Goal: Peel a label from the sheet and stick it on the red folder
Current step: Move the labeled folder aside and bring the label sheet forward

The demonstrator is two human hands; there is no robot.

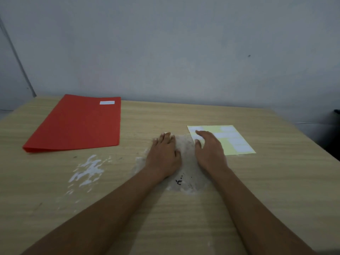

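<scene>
Head view showed my right hand [209, 150] spread empty over the label sheet [233, 140] near the table's right edge, left hand [163, 153] flat beside it, red folder [77, 124] far-left; I judged peeling came next.

Red folder [75, 124]: we see it closed and flat near the table's [165, 227] far left corner, its fold towards the near edge, its long sides skewed to the table's edges.
Label on folder [107, 102]: we note one small white rectangle stuck flat at the folder's far right corner.
Label sheet [228, 139]: we find a pale yellow backing lying flat towards the table's right edge, slightly turned, partly covered on its left.
Labels on sheet [239, 144]: we see white rectangles in rows; yellow gaps show between them.
</scene>
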